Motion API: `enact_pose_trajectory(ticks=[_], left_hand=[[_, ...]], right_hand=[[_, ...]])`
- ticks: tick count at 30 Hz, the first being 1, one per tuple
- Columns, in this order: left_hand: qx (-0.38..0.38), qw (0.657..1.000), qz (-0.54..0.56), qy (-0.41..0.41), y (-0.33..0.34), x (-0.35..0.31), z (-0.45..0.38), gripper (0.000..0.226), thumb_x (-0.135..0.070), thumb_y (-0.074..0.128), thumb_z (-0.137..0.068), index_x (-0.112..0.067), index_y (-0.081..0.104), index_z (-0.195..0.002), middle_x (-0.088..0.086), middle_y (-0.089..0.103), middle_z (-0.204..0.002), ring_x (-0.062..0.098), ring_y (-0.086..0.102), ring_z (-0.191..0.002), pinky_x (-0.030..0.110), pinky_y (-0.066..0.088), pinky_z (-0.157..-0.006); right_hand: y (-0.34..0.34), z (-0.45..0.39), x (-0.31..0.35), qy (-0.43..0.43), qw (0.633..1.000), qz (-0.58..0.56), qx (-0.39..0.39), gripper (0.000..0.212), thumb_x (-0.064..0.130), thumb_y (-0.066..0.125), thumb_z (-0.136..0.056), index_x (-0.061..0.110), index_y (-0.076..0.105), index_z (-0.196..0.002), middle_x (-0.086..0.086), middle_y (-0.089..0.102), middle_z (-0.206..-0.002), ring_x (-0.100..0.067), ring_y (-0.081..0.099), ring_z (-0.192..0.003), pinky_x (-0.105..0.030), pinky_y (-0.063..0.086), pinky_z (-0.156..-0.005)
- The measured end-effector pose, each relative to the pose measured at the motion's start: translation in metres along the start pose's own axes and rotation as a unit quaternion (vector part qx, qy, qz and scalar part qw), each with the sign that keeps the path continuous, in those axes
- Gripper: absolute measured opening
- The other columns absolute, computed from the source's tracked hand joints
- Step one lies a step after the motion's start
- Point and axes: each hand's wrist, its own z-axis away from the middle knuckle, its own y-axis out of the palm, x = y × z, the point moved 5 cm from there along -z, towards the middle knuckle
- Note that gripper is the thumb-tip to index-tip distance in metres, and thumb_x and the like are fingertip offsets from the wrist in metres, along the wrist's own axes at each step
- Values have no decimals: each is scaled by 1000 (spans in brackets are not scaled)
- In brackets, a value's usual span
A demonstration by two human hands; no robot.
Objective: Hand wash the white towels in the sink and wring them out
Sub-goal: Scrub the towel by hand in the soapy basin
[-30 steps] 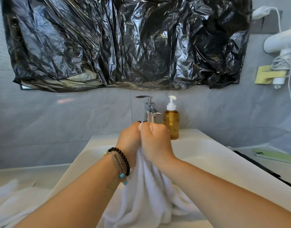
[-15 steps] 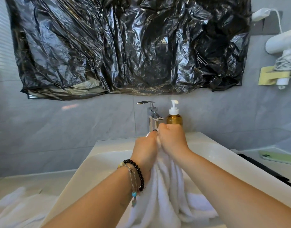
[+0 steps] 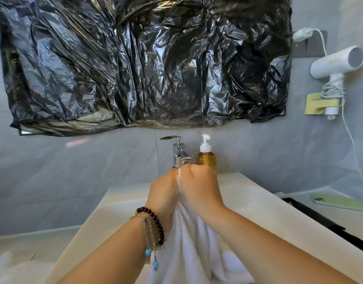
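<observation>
left hand [image 3: 163,194] and right hand [image 3: 199,188], fists pressed together, each grip a bunched top of the white towel [image 3: 194,242], apparently for rubbing fabric against fabric. the towel hangs into the sink [image 3: 258,203], so drips stay in the basin below the faucet [image 3: 179,152].

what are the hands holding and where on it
Both the left hand and right hand grip the white towel by its bunched top end.
</observation>
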Motion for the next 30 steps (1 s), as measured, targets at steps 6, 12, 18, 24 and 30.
enact_pose_trajectory(ticks=[6, 12, 18, 24, 30], left_hand=[[22, 998, 56, -9, -16, -4, 5, 22, -14, 56, -86, -14, 55, -64, 7, 51, -59, 20, 49, -57, 27, 39, -55], [14, 1000, 11, -2, 10, 0, 9, 26, -21, 53, -97, -13, 60, -73, 7, 60, -71, 21, 55, -63, 32, 44, -64], [4, 999, -35, 39, -14, -2, 4, 28, -31, 43, -103, -19, 57, -82, 4, 60, -83, 23, 57, -74, 37, 52, -72], [18, 999, -43, 16, 2, -1, 7, 26, -35, 52, -85, -11, 60, -78, 11, 59, -79, 22, 53, -79, 41, 45, -76], [41, 999, -7, -18, -9, 4, 8, 19, -29, 57, -81, -14, 65, -73, 13, 60, -78, 23, 56, -74, 38, 40, -72]], right_hand=[[20, -1, 18, -27, 999, -19, 14, 43, 23, 43, -90, 8, 51, -51, -9, 53, -56, -31, 50, -69, -31, 35, -58], [-6, -10, -15, 42, 999, -11, -30, 45, 15, 49, -90, 17, 38, -46, 1, 41, -51, -27, 43, -63, -30, 32, -56], [17, -1, 5, 1, 999, -34, -11, 56, 8, 51, -89, 16, 33, -37, 4, 32, -38, -14, 32, -48, -33, 29, -53], [1, 4, -8, -18, 999, -39, -33, 43, 26, 44, -85, 20, 36, -43, 5, 35, -42, -19, 37, -57, -32, 25, -53], [13, 2, -9, -11, 997, -68, -46, 56, 11, 49, -91, 18, 34, -37, 7, 33, -35, -9, 31, -43, -25, 23, -48]])
